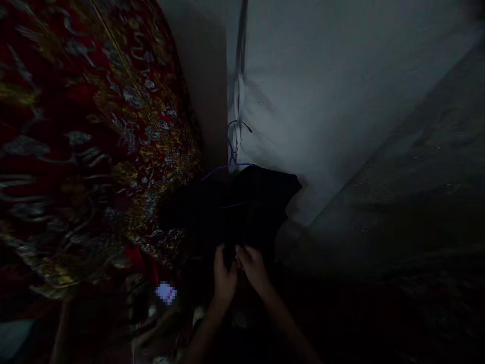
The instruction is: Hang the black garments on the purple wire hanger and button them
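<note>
A dark garment [250,202] hangs on a purple wire hanger [230,151] hooked to a white cord [238,101] on the pale wall. Both my hands are raised to its lower edge. My left hand [224,278] is closed on the dark cloth. My right hand [253,267] pinches the same cloth right beside it. The scene is very dim, so the garment's details are lost.
A large red cloth with gold and silver embroidery [87,141] fills the left side. A pale wall [341,91] meets a grey surface [417,192] at the right. A small white-and-red scrap [165,293] and dim clutter lie low at the left.
</note>
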{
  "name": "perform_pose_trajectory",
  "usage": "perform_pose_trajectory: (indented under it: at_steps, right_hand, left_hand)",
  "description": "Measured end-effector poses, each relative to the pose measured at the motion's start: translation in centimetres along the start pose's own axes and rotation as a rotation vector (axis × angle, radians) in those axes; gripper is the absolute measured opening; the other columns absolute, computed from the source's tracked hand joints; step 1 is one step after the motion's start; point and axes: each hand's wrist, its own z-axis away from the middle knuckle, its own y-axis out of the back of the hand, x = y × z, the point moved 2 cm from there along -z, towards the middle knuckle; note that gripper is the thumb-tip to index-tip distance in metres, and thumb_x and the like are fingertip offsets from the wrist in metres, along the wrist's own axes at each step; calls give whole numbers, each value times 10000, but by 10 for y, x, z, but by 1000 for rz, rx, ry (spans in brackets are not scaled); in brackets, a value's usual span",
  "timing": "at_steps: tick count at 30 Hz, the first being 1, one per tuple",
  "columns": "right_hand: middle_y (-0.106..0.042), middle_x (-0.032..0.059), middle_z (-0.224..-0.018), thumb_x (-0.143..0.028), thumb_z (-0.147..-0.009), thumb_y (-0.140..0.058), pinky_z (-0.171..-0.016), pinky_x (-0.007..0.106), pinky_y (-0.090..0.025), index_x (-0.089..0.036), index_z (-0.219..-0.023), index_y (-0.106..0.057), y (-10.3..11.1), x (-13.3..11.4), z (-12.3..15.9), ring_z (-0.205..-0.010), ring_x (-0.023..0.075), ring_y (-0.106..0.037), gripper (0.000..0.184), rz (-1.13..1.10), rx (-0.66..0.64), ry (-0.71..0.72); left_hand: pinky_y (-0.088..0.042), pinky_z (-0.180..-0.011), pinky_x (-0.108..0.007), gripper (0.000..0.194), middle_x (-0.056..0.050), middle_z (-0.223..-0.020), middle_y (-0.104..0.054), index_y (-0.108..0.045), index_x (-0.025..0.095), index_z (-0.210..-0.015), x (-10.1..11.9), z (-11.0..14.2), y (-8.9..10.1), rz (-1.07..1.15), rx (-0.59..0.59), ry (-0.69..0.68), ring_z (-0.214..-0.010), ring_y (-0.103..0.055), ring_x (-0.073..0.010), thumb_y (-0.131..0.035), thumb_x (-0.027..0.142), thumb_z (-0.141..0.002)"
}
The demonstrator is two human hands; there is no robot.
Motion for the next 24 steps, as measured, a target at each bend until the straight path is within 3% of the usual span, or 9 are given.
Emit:
perform_pose_trajectory:
  at_steps: [5, 7, 10, 15, 18, 21, 24]
  right_hand:
    - [-418, -30, -427, -792, -757, -508, -466, 256, -317, -215, -506, -482, 8, -10, -2, -424, 105, -401, 630, 47, -95, 21]
    - [-400, -34, -397, -784, -759, -509, -442, 252, -293, -214, -493, -489, 7, -12, -3, -395, 99, -377, 630, 32, -154, 6]
    - [-433, -31, -398, -720, -755, -566, -418, 237, -269, -204, -506, -511, 5, -23, -4, -379, 88, -373, 576, -72, -231, -15]
    - [-460, -41, -401, -574, -788, -597, -390, 215, -241, -202, -541, -507, 15, -80, -19, -356, 73, -344, 455, -171, -207, 42]
    - [-475, -35, -398, -535, -801, -602, -400, 212, -261, -194, -521, -528, 20, -107, -28, -364, 73, -362, 447, -10, -344, 117]
    - [-523, -27, -443, -510, -814, -621, -448, 214, -322, -183, -563, -580, 19, -96, -22, -414, 84, -428, 414, 144, -464, 133]
    - [-608, -12, -588, -466, -788, -679, -536, 234, -416, -189, -700, -609, 16, -58, -6, -542, 125, -551, 298, 107, -342, 164]
  left_hand:
    - [-535, -858, -383, 221, -115, -993, -723, -656, 158, -982, 41, -28, -2, 30, -124, -136, -944, -678, -250, -554, 297, -845]
    - [-524, -770, -329, 159, -76, -863, -710, -650, 165, -889, 51, -35, 0, 43, -181, -187, -814, -662, -210, -525, 257, -856]
    - [-468, -673, -270, 103, -30, -746, -647, -606, 171, -786, 53, -32, 5, 13, -161, -192, -699, -603, -169, -531, 210, -845]
    - [-414, -656, -242, 106, 6, -716, -602, -587, 175, -765, 44, -11, 15, 10, -107, -129, -691, -562, -148, -585, 222, -860]
    - [-435, -698, -249, 128, -5, -756, -634, -630, 172, -796, 51, -10, 23, 69, -91, -108, -744, -592, -159, -607, 268, -878]
    - [-462, -747, -264, 137, -24, -812, -670, -677, 169, -838, 64, -14, 31, 116, -110, -142, -787, -620, -168, -617, 282, -889]
    - [-476, -735, -262, 161, -28, -807, -669, -714, 173, -865, 74, -14, 37, 135, -108, -165, -777, -623, -163, -600, 277, -910]
